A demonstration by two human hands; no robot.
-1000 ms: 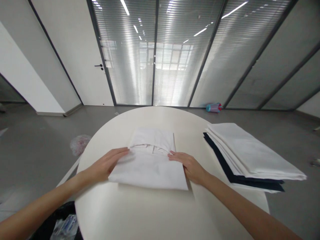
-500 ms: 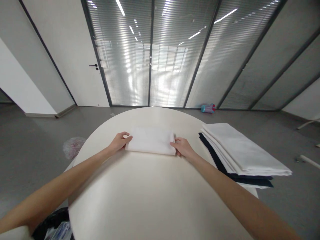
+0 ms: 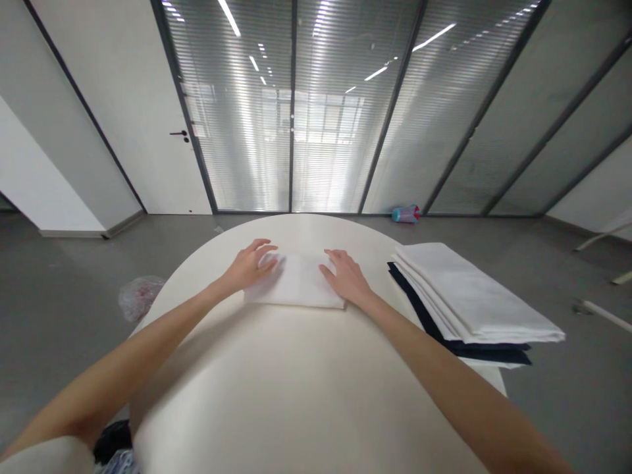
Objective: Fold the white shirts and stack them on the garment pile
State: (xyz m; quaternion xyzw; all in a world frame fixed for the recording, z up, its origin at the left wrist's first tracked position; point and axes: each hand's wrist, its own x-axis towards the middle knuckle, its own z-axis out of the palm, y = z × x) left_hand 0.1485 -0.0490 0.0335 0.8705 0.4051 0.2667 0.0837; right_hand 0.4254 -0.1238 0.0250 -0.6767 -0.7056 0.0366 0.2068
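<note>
A folded white cloth (image 3: 299, 283) lies flat toward the far side of the round white table (image 3: 296, 375). Over its left end is my left hand (image 3: 251, 264), fingers spread; a small gap seems to part it from the fabric, though I cannot tell for certain. At the right end my right hand (image 3: 343, 273) rests open on the cloth, thumb pointing inward and fingers reaching toward the far edge. Neither hand grips anything.
A stack of folded white cloths (image 3: 474, 289) sits on the table's right side, with dark navy cloth (image 3: 494, 352) beneath. On the floor lie a clear plastic bag (image 3: 141, 296) at left and a blue-and-pink cylindrical item (image 3: 405, 214) by the glass wall. A black-lined bin (image 3: 114, 440) stands lower left.
Both hands have let go of the cloth's side edges and moved inward over its top, fingers opening out. The cloth stays in about the same place. The view has shifted slightly.
</note>
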